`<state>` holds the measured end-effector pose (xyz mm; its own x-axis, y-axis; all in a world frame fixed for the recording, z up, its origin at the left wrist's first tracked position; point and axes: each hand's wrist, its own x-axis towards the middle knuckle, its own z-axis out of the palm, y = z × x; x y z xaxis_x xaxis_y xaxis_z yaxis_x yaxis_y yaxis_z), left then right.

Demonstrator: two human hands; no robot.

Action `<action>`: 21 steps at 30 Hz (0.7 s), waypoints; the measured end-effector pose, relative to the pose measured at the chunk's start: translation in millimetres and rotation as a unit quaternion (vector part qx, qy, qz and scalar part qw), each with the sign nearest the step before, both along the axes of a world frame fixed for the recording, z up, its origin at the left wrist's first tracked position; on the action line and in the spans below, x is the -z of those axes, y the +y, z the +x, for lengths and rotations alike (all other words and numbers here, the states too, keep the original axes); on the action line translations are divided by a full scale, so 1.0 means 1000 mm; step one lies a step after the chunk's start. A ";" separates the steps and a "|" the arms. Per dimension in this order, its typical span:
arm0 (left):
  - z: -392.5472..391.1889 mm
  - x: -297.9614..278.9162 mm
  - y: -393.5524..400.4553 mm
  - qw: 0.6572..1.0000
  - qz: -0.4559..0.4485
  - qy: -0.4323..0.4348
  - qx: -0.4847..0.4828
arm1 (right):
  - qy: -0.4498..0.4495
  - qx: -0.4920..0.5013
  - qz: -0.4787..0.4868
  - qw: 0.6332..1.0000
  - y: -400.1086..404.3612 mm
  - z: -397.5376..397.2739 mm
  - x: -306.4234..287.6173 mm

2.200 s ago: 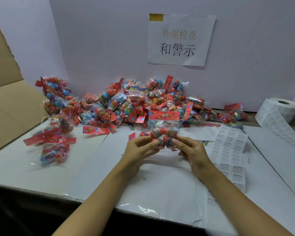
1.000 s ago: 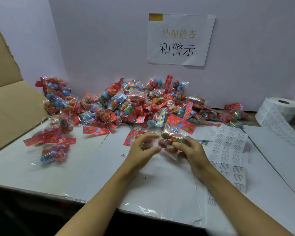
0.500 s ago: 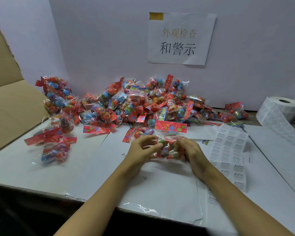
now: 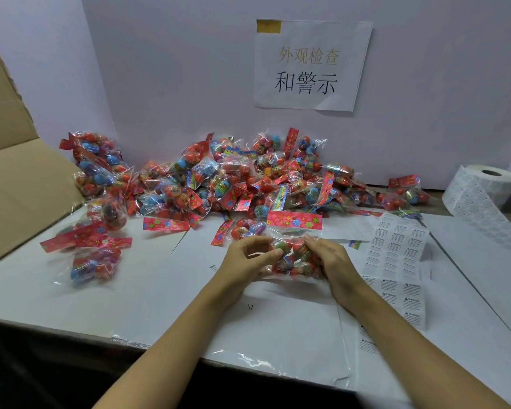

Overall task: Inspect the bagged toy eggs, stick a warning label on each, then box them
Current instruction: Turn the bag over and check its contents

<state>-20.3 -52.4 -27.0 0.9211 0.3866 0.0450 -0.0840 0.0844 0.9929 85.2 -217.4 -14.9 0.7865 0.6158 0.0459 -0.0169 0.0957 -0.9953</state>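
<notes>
The cardboard box point(image 4: 15, 160) runs off the left edge; the print on the label roll point(image 4: 481, 190) is too small to read.

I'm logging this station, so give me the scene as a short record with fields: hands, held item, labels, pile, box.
left hand: holds bag's left side
right hand: holds bag's right side
held bag: toy eggs, red header card on top
label sheet: flat, right of hands
label roll: far right
pile of bags: along the back wall
cardboard box: open, left
</notes>
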 end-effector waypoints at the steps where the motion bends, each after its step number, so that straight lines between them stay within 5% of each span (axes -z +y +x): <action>1: 0.000 0.000 0.000 1.000 0.001 0.000 -0.001 | 0.001 0.000 0.004 1.000 0.000 -0.001 -0.001; 11: -0.002 -0.001 -0.003 0.995 0.043 0.003 0.091 | -0.026 0.002 0.036 0.999 -0.002 -0.004 -0.004; 21: -0.002 -0.005 -0.004 0.998 -0.013 -0.059 0.032 | -0.137 -0.057 -0.070 0.986 -0.001 -0.005 -0.002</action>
